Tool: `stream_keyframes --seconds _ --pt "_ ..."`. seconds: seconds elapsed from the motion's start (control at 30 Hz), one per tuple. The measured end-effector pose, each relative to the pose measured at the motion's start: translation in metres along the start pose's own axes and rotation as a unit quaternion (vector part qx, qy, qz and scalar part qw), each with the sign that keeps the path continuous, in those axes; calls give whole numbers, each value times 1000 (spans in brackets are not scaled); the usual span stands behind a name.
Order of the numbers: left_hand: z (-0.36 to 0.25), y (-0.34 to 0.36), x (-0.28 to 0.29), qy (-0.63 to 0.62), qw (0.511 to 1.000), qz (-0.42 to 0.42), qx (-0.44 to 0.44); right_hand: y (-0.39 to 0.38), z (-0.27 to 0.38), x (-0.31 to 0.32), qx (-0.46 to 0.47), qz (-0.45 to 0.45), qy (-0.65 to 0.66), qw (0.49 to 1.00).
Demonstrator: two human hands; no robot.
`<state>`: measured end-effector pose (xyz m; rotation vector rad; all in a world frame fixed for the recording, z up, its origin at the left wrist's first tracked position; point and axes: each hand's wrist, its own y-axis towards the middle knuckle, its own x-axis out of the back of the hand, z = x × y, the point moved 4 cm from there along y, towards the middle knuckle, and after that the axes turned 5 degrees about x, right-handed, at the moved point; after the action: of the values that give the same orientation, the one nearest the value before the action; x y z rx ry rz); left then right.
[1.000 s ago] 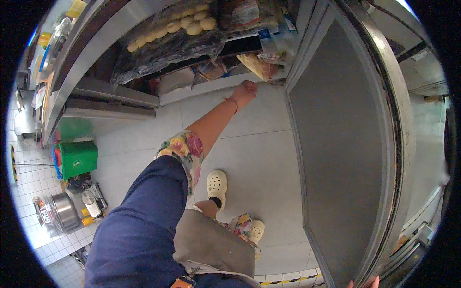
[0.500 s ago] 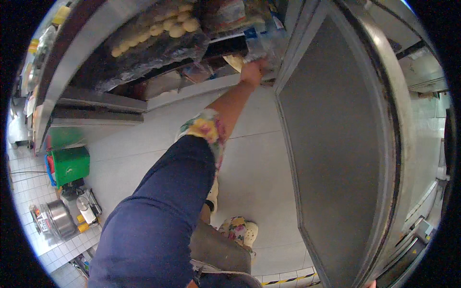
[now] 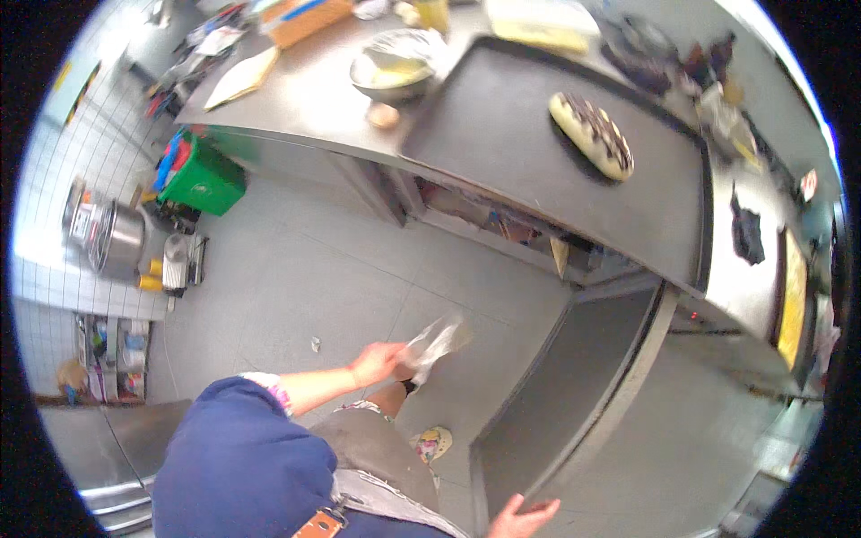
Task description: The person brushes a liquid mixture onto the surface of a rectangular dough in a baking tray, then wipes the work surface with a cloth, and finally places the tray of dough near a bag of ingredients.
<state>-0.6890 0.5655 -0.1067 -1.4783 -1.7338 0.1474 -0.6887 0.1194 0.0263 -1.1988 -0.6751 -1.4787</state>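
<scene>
Bright, motion-blurred, fisheye-warped edges

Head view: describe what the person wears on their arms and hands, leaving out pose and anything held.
The left hand is bare, forearm uncovered; a dark blue sleeve with a floral-patterned cuff covers the upper arm. The right hand is bare and ungloved; its sleeve is out of view.

The left hand point(image 3: 375, 362) held a clear bag point(image 3: 436, 341). The right hand point(image 3: 523, 518) touched the grey door point(image 3: 565, 394). Bread point(image 3: 591, 134) lay on a dark tray point(image 3: 502, 134).

Grey tiled floor point(image 3: 296, 278) – steel counter point(image 3: 314, 99)
</scene>
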Motion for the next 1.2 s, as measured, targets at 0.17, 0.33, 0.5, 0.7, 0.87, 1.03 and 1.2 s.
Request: stream_keyframes --seconds 0.17,0.33,0.5,0.7,0.87,1.03,1.2 --pt "70 -192 130 3 979 -176 106 -56 104 -34 275 -47 -3 960" --pt "150 -303 212 2 926 -316 204 -25 382 -56 447 77 238 859" --pt "214 -378 273 -62 877 -419 229 12 668 -96 413 50 300 859" --pt "257 -438 275 -162 772 -501 358 92 751 -197 423 22 -295 857" --pt "283 -448 220 -298 640 -572 417 30 757 -236 440 -84 -250 858" --pt "260 -409 197 -339 579 -596 442 -197 794 -325 388 474 268 744" --pt "277 -391 208 -418 419 -668 451 -464 995 -352 386 689 203 579"
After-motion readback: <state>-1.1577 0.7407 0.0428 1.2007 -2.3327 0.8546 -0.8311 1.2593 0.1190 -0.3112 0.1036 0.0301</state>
